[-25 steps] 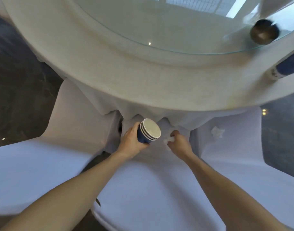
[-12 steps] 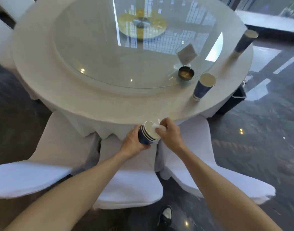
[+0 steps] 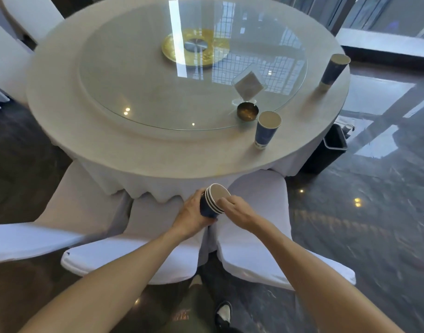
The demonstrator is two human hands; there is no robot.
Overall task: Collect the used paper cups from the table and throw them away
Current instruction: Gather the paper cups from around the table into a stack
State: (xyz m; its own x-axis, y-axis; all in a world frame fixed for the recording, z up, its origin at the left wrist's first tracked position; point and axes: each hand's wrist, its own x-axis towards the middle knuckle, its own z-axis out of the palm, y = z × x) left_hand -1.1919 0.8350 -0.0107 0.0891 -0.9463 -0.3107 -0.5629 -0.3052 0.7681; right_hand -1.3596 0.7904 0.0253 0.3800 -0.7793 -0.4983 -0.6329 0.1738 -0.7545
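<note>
A round counter carries a glass turntable at its middle. On the turntable's near right edge sits an ashtray, with a card holder just behind it. One paper cup stands on the counter just right of the ashtray; a second paper cup stands farther back at the right rim. A bin sits on the floor right of the counter. Two covered chairs stand before the counter. Above them, the left hand holds a stack of cups, the right hand touching its rim.
</note>
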